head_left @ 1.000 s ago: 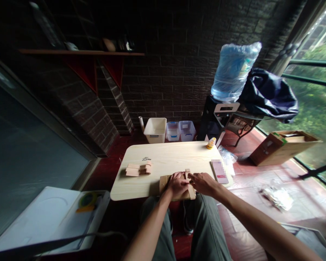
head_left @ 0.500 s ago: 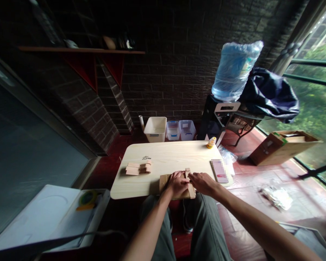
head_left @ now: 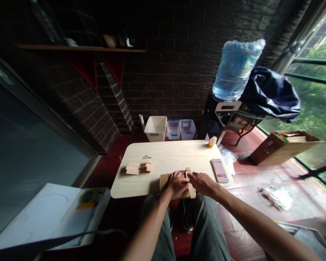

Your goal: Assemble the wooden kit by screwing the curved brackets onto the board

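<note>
My left hand (head_left: 178, 183) lies on a brown cardboard piece (head_left: 164, 178) at the table's near edge. Its fingers are stretched out, some reaching the side of a light wooden strip (head_left: 192, 192) that lies across the cardboard. My right hand (head_left: 203, 182) is closed just above the strip, fingertips pinched together and meeting the left hand's tip. Whatever sits in that pinch is too small and hidden to name. The strip's far end (head_left: 188, 169) shows beyond both hands.
On the pale table (head_left: 168, 152) lie several wooden pieces (head_left: 138, 168), small dark metal parts (head_left: 146, 157), a phone-like slab (head_left: 220, 171) and a yellow-capped bottle (head_left: 212, 142). Plastic bins (head_left: 155, 128) stand behind it. A water dispenser (head_left: 213, 119) and cardboard box (head_left: 282, 148) are right.
The view has shifted very slightly. Both hands keep nearly the same place on the strip and cardboard.
</note>
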